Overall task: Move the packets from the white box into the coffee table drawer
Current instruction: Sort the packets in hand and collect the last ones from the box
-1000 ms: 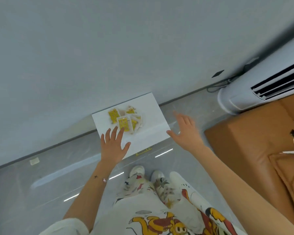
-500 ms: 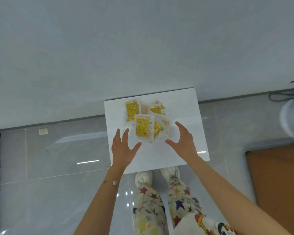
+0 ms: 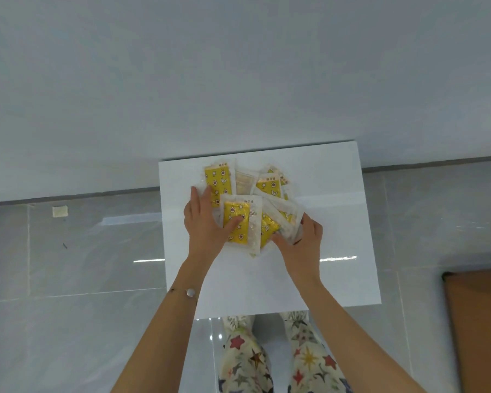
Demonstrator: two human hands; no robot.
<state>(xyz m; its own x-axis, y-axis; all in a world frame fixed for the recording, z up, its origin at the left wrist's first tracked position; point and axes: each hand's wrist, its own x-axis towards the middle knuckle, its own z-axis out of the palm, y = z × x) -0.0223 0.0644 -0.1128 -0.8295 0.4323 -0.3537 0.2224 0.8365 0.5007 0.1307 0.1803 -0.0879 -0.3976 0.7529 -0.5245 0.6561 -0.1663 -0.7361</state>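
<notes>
**Both hands on packets, packets on white box**

Packets (image 3: 250, 205): loose overlapping pile, yellow print under clear wrap, lying on the far half of the white box (image 3: 338, 222). The box stands on the grey tile floor (image 3: 68, 251), its far edge against the wall (image 3: 238, 66).

Left hand (image 3: 204, 222): lies flat on the left side of the pile, fingers straight and pointing away. The thumb presses the yellow face of the nearest packet (image 3: 243, 236). Nothing is clasped.

Right hand (image 3: 304, 239): at the right near edge of the pile, grasping packets. Its fingers are tucked behind the clear wrappers and its thumb is in front.

Other: bracelet (image 3: 190, 292) on the left wrist; star-print trousers (image 3: 247, 358) just near of the box; brown surface (image 3: 479, 321) at the right edge of view.
</notes>
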